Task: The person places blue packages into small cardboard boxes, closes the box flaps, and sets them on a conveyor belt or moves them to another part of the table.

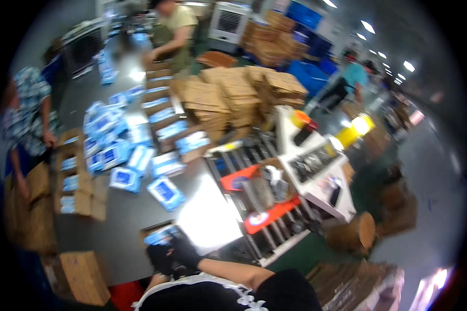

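Observation:
Both my hands wear black gloves and are at a small open cardboard box (144,236) on the near edge of the metal table (128,212). Blue-and-white packs (158,236) lie inside the box. My left hand (161,260) is at the box's near side. Beside it, my right hand (186,253) reaches over the box's right part, its fingers at the packs. Dark gloves and motion blur hide how the fingers of either hand are bent. Just beyond the box lies a loose blue-and-white pack (165,193).
A pile of similar packs (106,129) covers the table's middle, with rows of filled boxes (166,111) either side. To the right stand a roller conveyor with red plates (264,217) and stacked flat cartons (228,93). Co-workers stand at the left (31,109) and far side (179,31).

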A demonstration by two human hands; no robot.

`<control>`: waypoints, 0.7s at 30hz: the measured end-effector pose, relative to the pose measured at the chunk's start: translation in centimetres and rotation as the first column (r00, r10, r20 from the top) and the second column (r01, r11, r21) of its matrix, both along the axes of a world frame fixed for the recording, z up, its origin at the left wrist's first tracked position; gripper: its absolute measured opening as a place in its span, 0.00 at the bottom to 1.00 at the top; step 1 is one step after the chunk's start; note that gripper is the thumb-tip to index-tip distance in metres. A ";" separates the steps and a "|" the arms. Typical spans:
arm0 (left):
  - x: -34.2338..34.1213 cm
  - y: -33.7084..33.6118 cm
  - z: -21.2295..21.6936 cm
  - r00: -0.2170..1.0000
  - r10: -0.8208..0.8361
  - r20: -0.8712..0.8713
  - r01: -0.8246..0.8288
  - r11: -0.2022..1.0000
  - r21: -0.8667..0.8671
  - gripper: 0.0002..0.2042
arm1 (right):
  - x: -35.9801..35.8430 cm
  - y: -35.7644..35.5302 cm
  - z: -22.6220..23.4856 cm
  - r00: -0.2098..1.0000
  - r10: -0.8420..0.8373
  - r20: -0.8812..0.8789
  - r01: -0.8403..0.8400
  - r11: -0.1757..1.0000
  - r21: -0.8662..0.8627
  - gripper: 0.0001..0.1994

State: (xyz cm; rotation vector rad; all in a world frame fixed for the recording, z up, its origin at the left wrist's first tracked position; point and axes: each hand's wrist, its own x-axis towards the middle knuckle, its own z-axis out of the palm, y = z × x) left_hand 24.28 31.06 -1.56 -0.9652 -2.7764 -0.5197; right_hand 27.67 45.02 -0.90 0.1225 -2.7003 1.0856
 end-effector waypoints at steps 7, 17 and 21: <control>-3.4 -6.0 6.3 0.956 0.225 -0.189 -0.229 0.973 0.000 0.23 | 1.1 3.0 3.5 0.975 0.007 0.221 -0.094 0.918 0.385 0.13; -4.0 -1.9 0.3 0.792 -0.465 0.395 0.576 0.784 -0.232 0.30 | -7.8 1.9 8.8 0.442 0.567 0.695 -0.855 0.500 0.136 0.29; -9.1 -2.5 -3.2 0.714 -0.511 0.479 0.573 0.820 0.021 0.20 | -9.4 5.1 -1.0 0.683 0.558 0.471 -0.613 0.789 -0.045 0.31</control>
